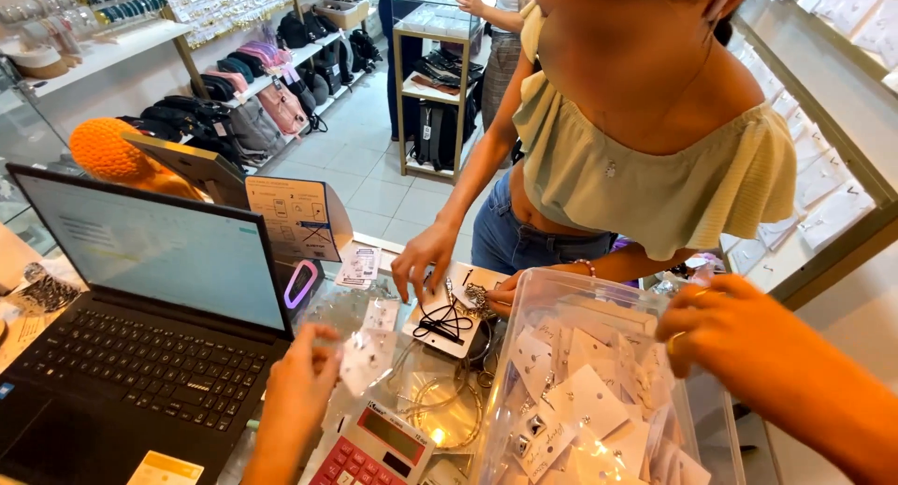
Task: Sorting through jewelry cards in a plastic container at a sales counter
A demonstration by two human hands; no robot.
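My left hand [304,377] is raised over the glass counter [374,303] and pinches a small clear packet with a white earring card [367,357]. At the far rim of a clear plastic box [599,303] my right hand [725,331], with a ring on one finger, curls around the edge. The box is filled with several white jewellery cards [585,401]. Across the counter stands another person in a pale green top, whose hand [423,259] presses on a white card with a black cord [444,326].
An open black laptop [140,354] sits at the left, a red-and-white calculator [369,448] near the front. Metal bangles [449,401] lie on the glass. Behind are shelves of bags [253,111], a small display stand [435,83] and a wall of carded jewellery [823,181].
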